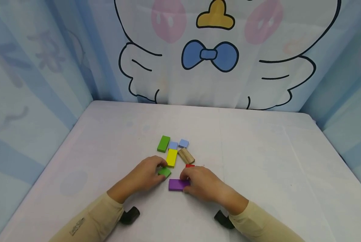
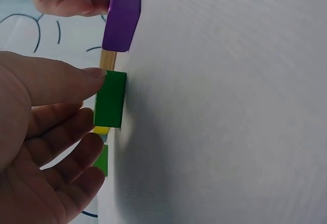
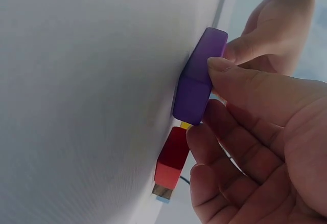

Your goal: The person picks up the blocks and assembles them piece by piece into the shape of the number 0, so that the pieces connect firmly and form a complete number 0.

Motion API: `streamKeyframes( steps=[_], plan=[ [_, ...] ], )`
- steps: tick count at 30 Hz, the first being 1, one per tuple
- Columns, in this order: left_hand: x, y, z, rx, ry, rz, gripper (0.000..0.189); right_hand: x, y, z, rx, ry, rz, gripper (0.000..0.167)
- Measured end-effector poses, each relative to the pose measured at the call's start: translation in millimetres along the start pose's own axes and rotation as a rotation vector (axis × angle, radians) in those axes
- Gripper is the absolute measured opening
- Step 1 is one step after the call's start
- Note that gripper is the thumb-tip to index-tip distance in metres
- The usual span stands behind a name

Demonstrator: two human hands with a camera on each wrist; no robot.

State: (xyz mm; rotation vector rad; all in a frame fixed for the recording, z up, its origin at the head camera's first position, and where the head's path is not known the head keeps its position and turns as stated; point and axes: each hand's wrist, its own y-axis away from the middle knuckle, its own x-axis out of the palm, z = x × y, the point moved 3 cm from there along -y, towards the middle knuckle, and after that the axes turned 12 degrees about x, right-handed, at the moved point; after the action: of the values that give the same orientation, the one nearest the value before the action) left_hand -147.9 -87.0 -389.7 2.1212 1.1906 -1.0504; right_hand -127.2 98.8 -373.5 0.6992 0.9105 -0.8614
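On the desk (image 1: pixel 259 151), likely positioning!
Left hand (image 1: pixel 144 173) seemingly pinches nearer green block (image 1: pixel 165 172), right hand (image 1: pixel 206 184) grips purple block (image 1: pixel 177 185); next wants steadiness.

On the table (image 1: pixel 259 151), the near-left block (image 1: pixel 164 172) lay between the left fingers (image 1: pixel 159 160), with the near-right block (image 1: pixel 175 185) at its four o'clock between the right fingers (image 1: pixel 185 172) and the central block (image 1: pixel 172 158) at its one o'clock. From there, the far-left block (image 1: pixel 163 144) lay at eleven, far-middle block (image 1: pixel 173 145) at twelve, far-right block (image 1: pixel 184 143) past one, side block (image 1: pixel 186 155) at three and half-hidden block (image 1: pixel 190 165) near four.
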Motion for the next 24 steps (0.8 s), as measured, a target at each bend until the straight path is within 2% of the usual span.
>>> streamKeyframes(
  steps=[11, 24],
  plan=[
    [-3.1, 7.8, -3.0, -0.038, 0.065, 0.037, 0.032, 1.1, 7.0, 7.7, 0.004, -0.023, 0.045, 0.023],
    [-6.6, 19.0, -6.4, -0.004, 0.084, 0.065, 0.031, 5.0, 11.7, 12.1, -0.020, -0.057, 0.068, 0.024]
  ],
)
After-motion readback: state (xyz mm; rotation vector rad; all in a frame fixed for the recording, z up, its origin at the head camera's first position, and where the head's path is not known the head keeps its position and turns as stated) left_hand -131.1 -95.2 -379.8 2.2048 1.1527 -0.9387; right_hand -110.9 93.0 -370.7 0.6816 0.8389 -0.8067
